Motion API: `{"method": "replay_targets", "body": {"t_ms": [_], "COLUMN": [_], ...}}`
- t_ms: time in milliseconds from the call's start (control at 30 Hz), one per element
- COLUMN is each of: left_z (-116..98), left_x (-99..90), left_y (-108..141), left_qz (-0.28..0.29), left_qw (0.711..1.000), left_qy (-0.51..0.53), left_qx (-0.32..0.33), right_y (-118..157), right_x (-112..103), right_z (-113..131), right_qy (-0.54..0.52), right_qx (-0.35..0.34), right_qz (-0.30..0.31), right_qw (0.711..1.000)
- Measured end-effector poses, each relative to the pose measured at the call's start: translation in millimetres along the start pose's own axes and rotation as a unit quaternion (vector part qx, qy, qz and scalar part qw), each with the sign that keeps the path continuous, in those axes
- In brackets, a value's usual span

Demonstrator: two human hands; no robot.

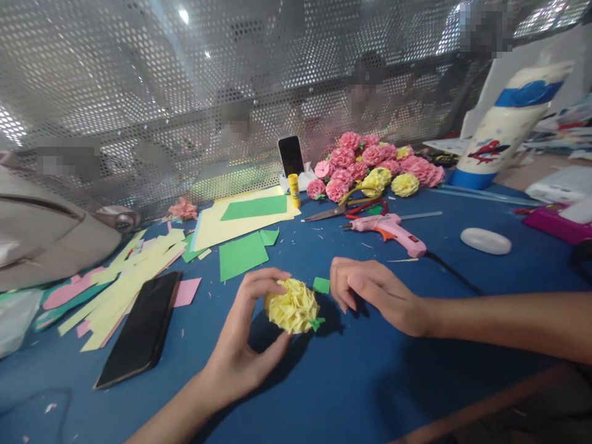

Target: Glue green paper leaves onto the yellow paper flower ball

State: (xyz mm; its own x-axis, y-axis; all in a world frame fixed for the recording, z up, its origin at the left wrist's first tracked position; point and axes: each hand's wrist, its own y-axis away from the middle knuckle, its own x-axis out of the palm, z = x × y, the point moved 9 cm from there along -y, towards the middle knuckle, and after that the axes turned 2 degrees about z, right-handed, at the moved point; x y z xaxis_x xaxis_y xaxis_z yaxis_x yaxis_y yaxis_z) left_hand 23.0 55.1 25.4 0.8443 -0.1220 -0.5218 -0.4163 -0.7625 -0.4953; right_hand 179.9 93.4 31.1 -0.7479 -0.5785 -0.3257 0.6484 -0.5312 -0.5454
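Observation:
My left hand (245, 345) grips a yellow folded-paper flower (292, 305) between thumb and fingers, just above the blue table (351, 382). A small green paper leaf sticks out at the flower's lower right. A little green paper square (321, 285) lies right behind the flower. My right hand (374, 293) rests on the table to the right of the flower, fingers curled downward, holding nothing that I can see.
A black phone (141, 330) lies at the left beside yellow paper strips (124, 277). Green paper sheets (243, 254), a pink glue gun (393, 229), scissors (345, 211), a glue stick (294, 190) and a pile of pink and yellow paper flowers (370, 166) sit behind. A white bottle (506, 123) stands far right.

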Motion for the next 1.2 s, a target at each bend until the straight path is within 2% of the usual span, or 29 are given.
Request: {"method": "replay_targets", "body": {"t_ms": [300,533,800,1200], "left_z": [-1,-1,-1,1], "left_x": [-1.1,-0.8,-2.3,-2.8], "left_y": [-1,-2,-2,-3], "left_qz": [-0.003,-0.005,-0.013,-0.021], "left_qw": [1.000,1.000,1.000,1.000], "left_qy": [0.005,0.003,0.004,0.014], "left_qx": [0.001,0.000,-0.001,-0.005], "right_y": [2,0,1,2], "right_x": [-1,3,0,0], "right_z": [-9,-11,-20,-23], "right_qy": [-0.003,-0.014,-0.059,-0.074], "right_qx": [0.050,0.067,0.122,0.125], "right_qz": [-0.009,0.010,-0.024,-0.023], "right_qw": [0.999,0.998,0.990,0.989]}}
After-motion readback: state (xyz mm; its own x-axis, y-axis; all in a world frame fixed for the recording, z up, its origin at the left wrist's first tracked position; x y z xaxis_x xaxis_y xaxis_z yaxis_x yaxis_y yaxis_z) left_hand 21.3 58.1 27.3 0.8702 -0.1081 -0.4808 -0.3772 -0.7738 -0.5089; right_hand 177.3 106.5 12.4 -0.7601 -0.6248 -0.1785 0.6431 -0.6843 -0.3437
